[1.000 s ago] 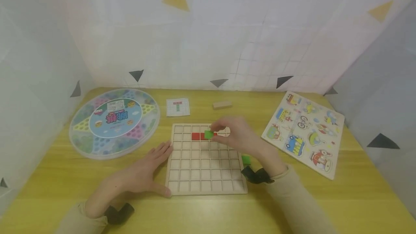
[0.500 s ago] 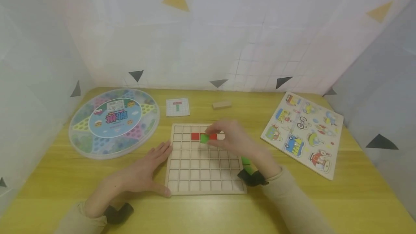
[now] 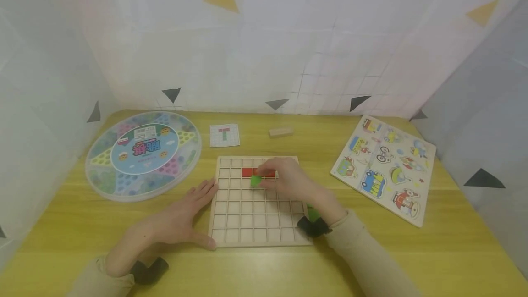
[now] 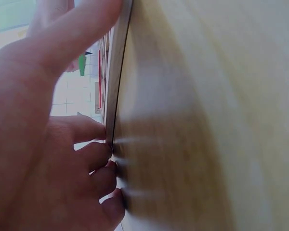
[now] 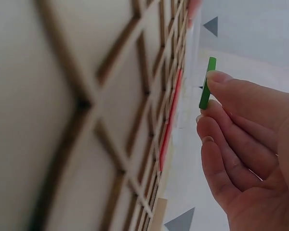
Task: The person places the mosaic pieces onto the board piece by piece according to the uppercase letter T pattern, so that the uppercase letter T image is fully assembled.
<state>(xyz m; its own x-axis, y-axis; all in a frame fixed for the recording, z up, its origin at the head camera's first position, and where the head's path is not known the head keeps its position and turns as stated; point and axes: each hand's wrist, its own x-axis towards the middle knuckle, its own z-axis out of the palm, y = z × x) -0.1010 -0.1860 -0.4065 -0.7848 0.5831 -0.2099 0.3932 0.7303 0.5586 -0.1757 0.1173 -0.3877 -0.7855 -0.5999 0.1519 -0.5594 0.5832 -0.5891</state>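
Observation:
A wooden grid board (image 3: 233, 234) lies flat on the table, with red square tiles (image 3: 247, 172) in a row near its far side. My right hand (image 3: 290, 180) pinches a green square tile (image 3: 255, 180) between thumb and fingers, just over the cells below that red row. The right wrist view shows the green tile (image 5: 208, 83) held on edge, apart from the grid. Along the board's left edge, my left hand (image 3: 179, 219) rests with fingers and thumb spread, touching the frame. Other green tiles (image 3: 313, 214) lie right of the board, partly hidden by my right wrist.
Behind the board are a card (image 3: 224, 135) printed with a red and green T and a small wooden block (image 3: 281, 132). A round Chinese checkers board (image 3: 144, 155) lies to the left, a picture puzzle board (image 3: 385, 168) to the right. A patterned wall (image 3: 264, 49) stands behind.
My right hand has carried the green tile left and toward me, from over the red row to just below it. The left hand stays at the board's edge.

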